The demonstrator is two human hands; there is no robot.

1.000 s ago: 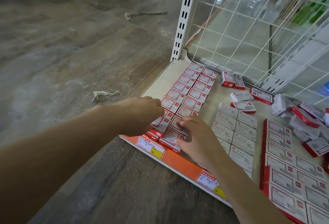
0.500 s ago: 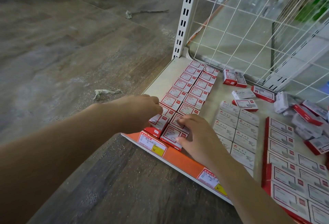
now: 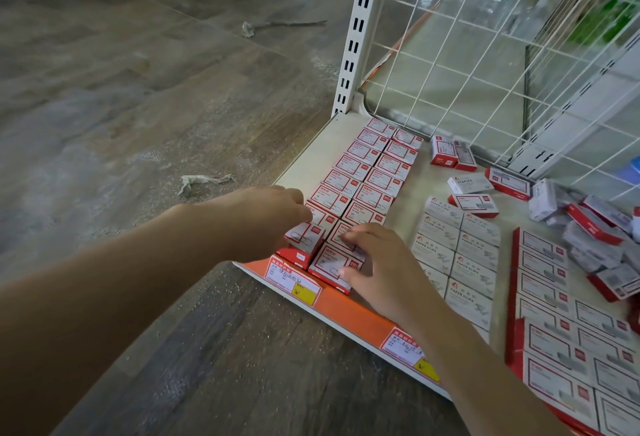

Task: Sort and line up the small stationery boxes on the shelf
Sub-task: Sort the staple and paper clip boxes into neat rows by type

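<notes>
Head view: my left hand [image 3: 263, 224] curled over a red-and-white box [image 3: 304, 240] at the near end of the two-column row [image 3: 367, 172] on the shelf [image 3: 311, 162]; its fingertips were hidden. My right hand [image 3: 377, 262] lay open on the adjacent boxes, covering their labels. Loose boxes [image 3: 602, 238] at far right were blurred.

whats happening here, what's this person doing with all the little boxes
A person is tidying small stationery boxes on a low shop shelf. The left hand and right hand are both at the front end of a double row of red-and-white boxes, nudging the nearest ones into line. To the right lie neat rows of white paper clip boxes, and further back a loose pile of boxes not yet sorted.
</notes>
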